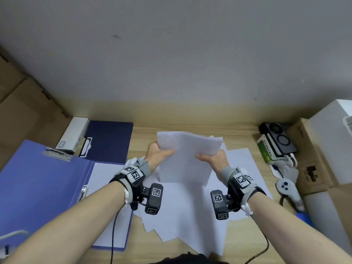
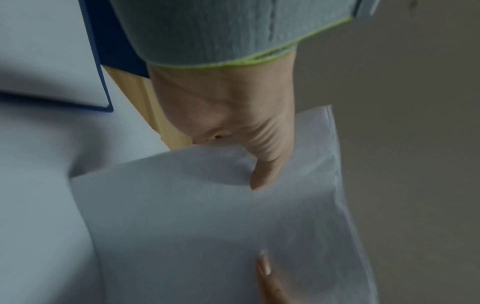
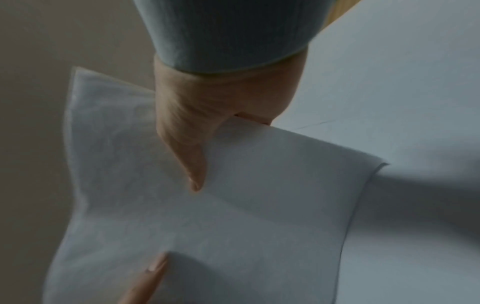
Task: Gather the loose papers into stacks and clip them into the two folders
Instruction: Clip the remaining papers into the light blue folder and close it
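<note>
I hold a stack of white papers (image 1: 187,159) upright above the wooden desk, one hand on each side edge. My left hand (image 1: 159,152) pinches the left edge, thumb on the near face (image 2: 267,170). My right hand (image 1: 211,159) pinches the right edge the same way (image 3: 192,164). Under the stack, several loose sheets (image 1: 188,216) lie fanned on the desk. A light blue folder (image 1: 38,187) lies open at the left with a metal clip (image 1: 57,154) at its top and a sheet on its right half. A dark blue folder (image 1: 110,141) lies closed behind it.
A white box (image 1: 73,137) sits beside the dark folder, with cardboard boxes (image 1: 28,111) at the far left. On the right stand a black device (image 1: 280,138), a green-and-white box (image 1: 266,151), a white controller (image 1: 287,189) and more boxes (image 1: 323,155). Cables trail from both wrist cameras.
</note>
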A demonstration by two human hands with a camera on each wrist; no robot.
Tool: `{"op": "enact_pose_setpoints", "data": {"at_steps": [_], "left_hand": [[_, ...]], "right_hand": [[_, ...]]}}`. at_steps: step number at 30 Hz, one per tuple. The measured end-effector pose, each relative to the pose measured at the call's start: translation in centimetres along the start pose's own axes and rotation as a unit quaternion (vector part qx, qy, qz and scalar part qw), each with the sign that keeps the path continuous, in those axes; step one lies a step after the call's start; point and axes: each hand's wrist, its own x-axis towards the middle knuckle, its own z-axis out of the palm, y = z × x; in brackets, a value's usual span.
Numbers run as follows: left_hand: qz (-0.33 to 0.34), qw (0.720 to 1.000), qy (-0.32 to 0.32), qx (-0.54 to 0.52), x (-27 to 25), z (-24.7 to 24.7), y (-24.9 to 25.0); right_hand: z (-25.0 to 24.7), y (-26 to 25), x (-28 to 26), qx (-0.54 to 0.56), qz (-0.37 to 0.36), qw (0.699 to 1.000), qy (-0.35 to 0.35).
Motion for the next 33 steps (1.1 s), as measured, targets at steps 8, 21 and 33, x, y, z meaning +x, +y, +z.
{"op": "enact_pose_setpoints", "data": {"at_steps": [8, 21, 33], "left_hand": [[0.024, 1.000, 0.006, -0.003, 1.7, 0.0, 0.4], [-0.128, 0.976, -0.043, 0.170, 4.3, 2.1, -9.4], [-0.208, 0.846, 0.127, 0.474, 4.5, 1.0, -16.8]], "right_hand": [[-0.5, -1.2, 1.2, 0.028, -0.036, 0.999, -0.004], [-6.0, 5.8, 5.9, -0.085, 0.062, 0.992, 0.069], [-17.8, 11.2, 7.6, -0.480, 0.247, 0.794, 0.279]]}}
